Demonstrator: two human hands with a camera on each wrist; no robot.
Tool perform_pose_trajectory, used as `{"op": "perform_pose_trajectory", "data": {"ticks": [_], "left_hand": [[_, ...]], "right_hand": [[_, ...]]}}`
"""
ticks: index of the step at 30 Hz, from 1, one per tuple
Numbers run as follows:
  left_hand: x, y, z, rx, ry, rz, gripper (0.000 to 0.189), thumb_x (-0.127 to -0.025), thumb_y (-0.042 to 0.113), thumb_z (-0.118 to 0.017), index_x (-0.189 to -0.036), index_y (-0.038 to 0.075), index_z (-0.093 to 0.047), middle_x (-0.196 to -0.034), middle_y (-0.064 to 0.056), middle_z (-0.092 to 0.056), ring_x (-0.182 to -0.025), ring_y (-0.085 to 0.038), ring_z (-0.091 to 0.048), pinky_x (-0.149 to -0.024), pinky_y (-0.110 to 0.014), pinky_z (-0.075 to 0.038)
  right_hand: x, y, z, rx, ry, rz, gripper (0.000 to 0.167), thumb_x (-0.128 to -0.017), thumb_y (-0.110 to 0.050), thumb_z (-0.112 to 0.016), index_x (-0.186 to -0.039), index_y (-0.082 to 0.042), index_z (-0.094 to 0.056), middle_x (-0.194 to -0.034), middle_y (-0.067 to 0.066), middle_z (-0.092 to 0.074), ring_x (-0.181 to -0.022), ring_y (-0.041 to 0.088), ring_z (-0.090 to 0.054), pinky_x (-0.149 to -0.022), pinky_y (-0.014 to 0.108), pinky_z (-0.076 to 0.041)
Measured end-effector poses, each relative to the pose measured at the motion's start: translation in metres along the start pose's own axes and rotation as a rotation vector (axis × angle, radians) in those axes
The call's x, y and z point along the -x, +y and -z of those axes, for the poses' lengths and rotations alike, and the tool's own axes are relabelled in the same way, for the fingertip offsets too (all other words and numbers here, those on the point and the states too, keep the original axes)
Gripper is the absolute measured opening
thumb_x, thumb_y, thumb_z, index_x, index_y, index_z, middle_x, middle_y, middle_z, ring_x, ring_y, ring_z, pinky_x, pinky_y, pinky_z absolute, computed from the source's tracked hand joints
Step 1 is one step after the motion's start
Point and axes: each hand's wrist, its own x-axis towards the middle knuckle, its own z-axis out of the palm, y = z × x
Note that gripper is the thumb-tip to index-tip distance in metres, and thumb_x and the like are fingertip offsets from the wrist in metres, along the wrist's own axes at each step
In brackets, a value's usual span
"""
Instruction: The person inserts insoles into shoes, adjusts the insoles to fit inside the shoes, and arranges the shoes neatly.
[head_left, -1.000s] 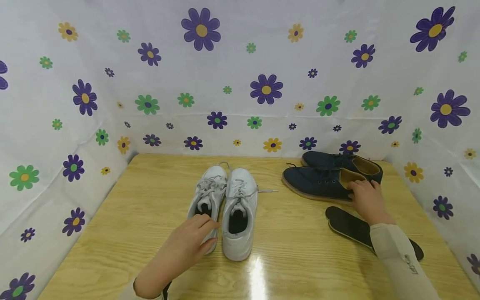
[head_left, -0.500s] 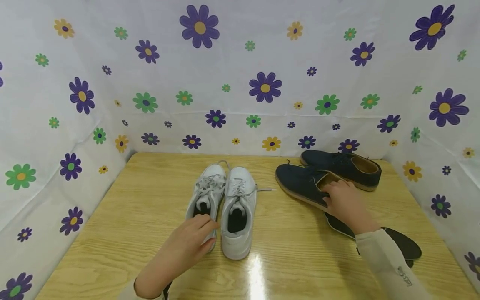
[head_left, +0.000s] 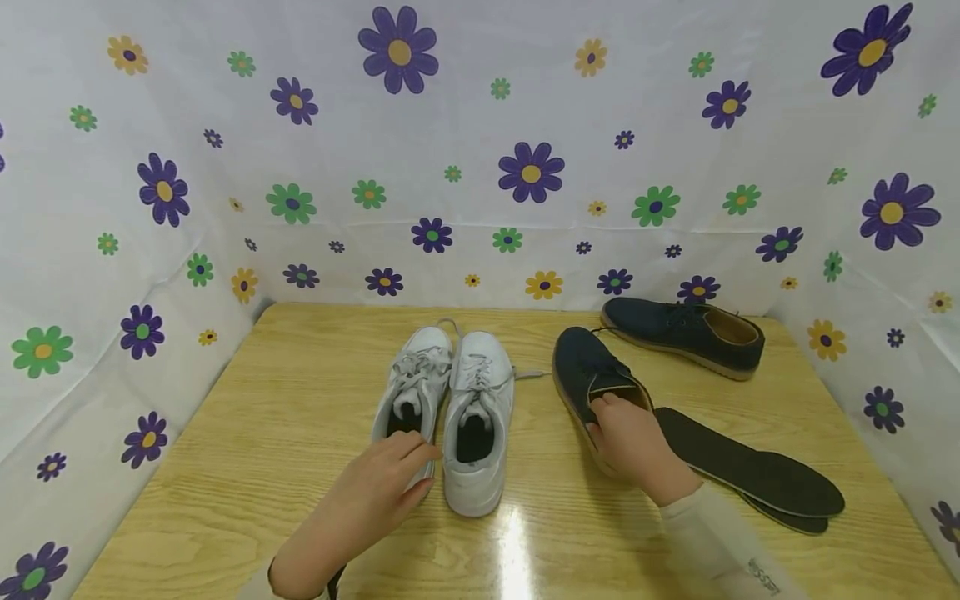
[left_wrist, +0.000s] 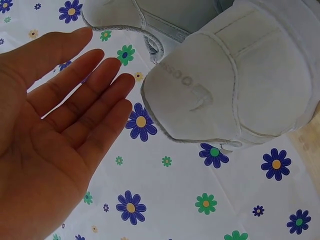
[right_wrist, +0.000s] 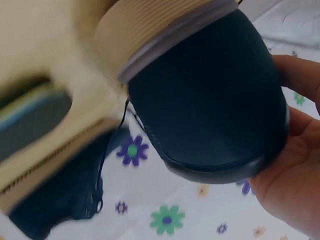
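Observation:
My right hand (head_left: 633,446) grips the heel of a navy lace-up shoe (head_left: 581,358), its fingers inside the tan-lined opening. In the right wrist view, the thumb and fingers lie on either side of the heel (right_wrist: 210,95). My left hand (head_left: 375,487) hovers by the heel of the left white sneaker (head_left: 427,346). The left wrist view has its fingers extended, holding nothing, beside a white sneaker heel (left_wrist: 195,95). A second white sneaker (head_left: 476,487) stands to the right, toes facing away. Two black insoles (head_left: 750,467) lie overlapping, right of the held shoe.
The other navy shoe (head_left: 675,329) rests at the back right near the flowered cloth wall (head_left: 457,117). A loose white lace (head_left: 532,374) trails right from the white sneakers over the wooden tabletop (head_left: 285,392). Cloth also hangs on both sides.
My right hand has drawn the nearer navy shoe left and toward me, away from its mate, turning its toe farther from me. More of the insoles shows. The left hand stays put.

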Motion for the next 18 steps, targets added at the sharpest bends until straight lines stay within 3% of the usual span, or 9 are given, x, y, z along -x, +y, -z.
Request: {"op": "perform_pose_trajectory", "data": {"ticks": [9, 18], "left_hand": [[0.001, 0.002, -0.003, 0.01, 0.017, -0.026, 0.036, -0.066, 0.004, -0.085, -0.095, 0.007, -0.063, -0.086, 0.001, -0.056, -0.075, -0.015, -0.054, -0.066, -0.031, -0.048], [-0.004, 0.011, -0.007, 0.051, 0.017, -0.06, 0.033, -0.067, 0.003, -0.083, -0.094, 0.006, -0.064, -0.09, 0.0, -0.059, -0.079, -0.015, -0.057, -0.071, -0.029, -0.05]], "right_hand": [[0.004, -0.031, -0.013, -0.151, 0.009, 0.024, 0.015, -0.088, -0.004, -0.067, -0.098, 0.007, -0.062, -0.083, 0.011, -0.055, -0.069, 0.027, -0.058, -0.061, 0.039, -0.05], [0.006, -0.051, -0.024, -0.187, 0.082, 0.054, 0.016, -0.086, -0.005, -0.07, -0.095, 0.006, -0.062, -0.086, 0.013, -0.058, -0.073, 0.029, -0.062, -0.062, 0.041, -0.053]]}}
